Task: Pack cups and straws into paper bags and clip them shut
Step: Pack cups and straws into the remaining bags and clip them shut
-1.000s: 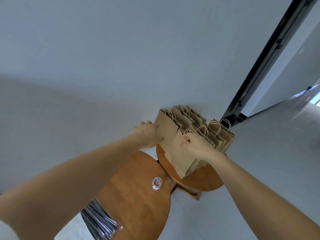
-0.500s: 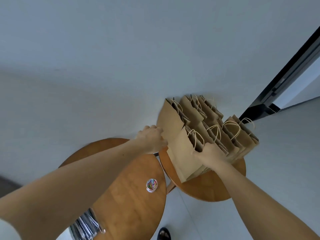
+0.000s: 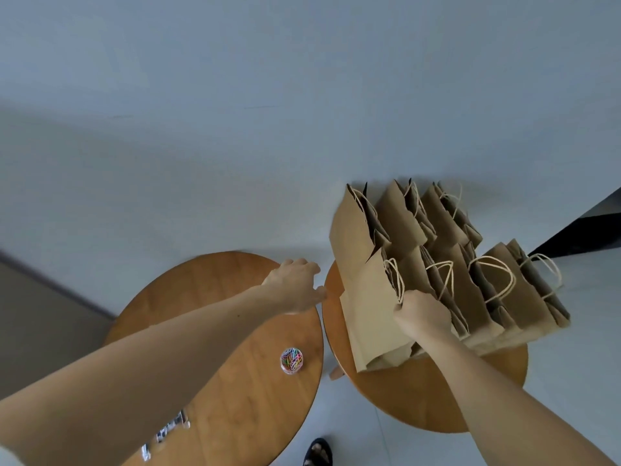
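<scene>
Head view now takes in more of both round tables than a second ago. The left table (image 3: pixel 201 287) carries little. The right table (image 3: pixel 420 398) bears the paper bags (image 3: pixel 447 230), standing in two packed rows. My left hand (image 3: pixel 295 284) has come off the side of the back-row bag it was pressing. It now hovers over the gap between the tables, fingers loosely curled round nothing. My right hand (image 3: pixel 423 314) keeps its grip on the top edge of the front bag (image 3: pixel 369 317), beside the twine handle. I judge the rows are squared up and the left hand is free for the next bag. The jar of paper clips (image 3: pixel 291 359) waits on the left table. No cups or straws are clearly visible.
</scene>
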Motion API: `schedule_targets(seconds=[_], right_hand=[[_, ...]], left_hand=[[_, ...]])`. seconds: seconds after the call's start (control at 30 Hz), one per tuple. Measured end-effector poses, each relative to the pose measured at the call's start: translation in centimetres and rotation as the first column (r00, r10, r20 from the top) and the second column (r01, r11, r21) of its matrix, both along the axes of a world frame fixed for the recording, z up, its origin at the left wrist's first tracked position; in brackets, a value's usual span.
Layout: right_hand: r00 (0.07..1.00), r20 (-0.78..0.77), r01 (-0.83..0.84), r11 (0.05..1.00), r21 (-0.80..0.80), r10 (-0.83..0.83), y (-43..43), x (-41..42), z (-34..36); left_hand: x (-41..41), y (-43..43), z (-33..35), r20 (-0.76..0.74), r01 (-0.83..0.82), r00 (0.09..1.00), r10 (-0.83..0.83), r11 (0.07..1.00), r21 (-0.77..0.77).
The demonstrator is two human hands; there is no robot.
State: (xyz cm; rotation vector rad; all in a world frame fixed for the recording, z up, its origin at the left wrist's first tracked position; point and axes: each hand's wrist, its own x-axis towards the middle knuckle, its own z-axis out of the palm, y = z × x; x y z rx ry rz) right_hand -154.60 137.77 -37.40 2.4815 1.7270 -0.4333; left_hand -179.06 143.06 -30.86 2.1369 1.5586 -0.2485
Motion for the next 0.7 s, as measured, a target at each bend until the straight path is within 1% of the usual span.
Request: schedule_targets(seconds=[0.17,0.33,0.43,0.53,0.7], right_hand=[[0.995,0.028,-0.094,0.996,-0.001,0.094,1.9,-1.7,3.0],[0.972,0.09,-0.221,0.974,0.052,0.216,4.0,-6.6,7.8],[0.959,0.068,-0.282,0.956,0.085,0.277,4.9,-11.1,10.1],[0.94,0.055,-0.34,0.936,0.089,0.337,5.7,-16.3,10.9],[0.923,0.004,-0.383,0.921,0.072,0.384,6.4,-24.8,8.6]], left_hand=[[-0.1,0.5,0.8,0.039,-0.033,0.999,0.033,0.999,0.017],[-3.2,0.8,1.3,0.055,-0.072,0.996,0.07,0.997,0.031],[-6.4,1.1,1.7,0.074,-0.104,0.992,0.101,0.994,0.04],[-10.9,1.3,1.9,0.087,-0.152,0.985,0.148,0.987,0.046],[-19.8,1.0,1.0,0.098,-0.227,0.97,0.222,0.973,0.037]])
